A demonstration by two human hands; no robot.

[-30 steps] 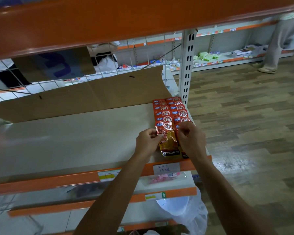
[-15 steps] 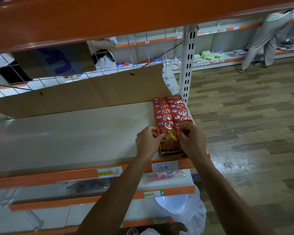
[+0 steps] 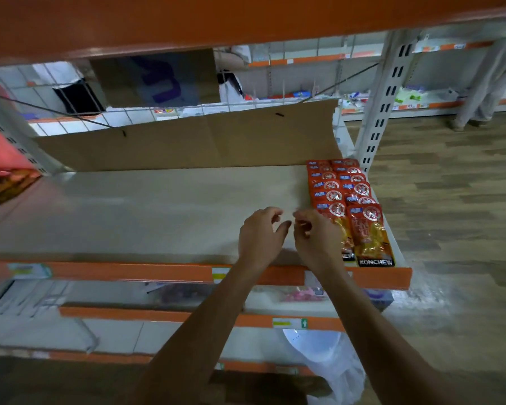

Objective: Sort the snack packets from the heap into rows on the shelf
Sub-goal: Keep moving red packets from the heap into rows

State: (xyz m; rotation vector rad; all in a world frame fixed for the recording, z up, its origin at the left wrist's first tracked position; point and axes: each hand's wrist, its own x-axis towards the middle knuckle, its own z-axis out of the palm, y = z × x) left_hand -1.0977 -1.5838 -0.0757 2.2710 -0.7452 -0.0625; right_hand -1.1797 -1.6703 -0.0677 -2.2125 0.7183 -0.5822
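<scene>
Two rows of red and orange snack packets (image 3: 348, 197) lie overlapped at the right end of the grey shelf (image 3: 158, 211). The front packet (image 3: 370, 235) reads KONCHEW. My left hand (image 3: 260, 235) hovers over the bare shelf left of the rows, fingers loosely curled and holding nothing. My right hand (image 3: 316, 238) is beside it, touching the left row's front packet edge, fingers loosely bent, nothing gripped. A heap of packets in a red bag (image 3: 3, 176) shows at the far left edge.
A cardboard sheet (image 3: 202, 141) stands along the shelf's back under wire mesh. An orange beam (image 3: 187, 21) hangs overhead. A white upright (image 3: 383, 95) stands behind the rows. Lower shelves and a white plastic bag (image 3: 330, 363) are below. A person stands far right by other shelves.
Both hands let go of the front packets and moved left off the rows. The view swung left, bringing the red bag at the left edge into sight.
</scene>
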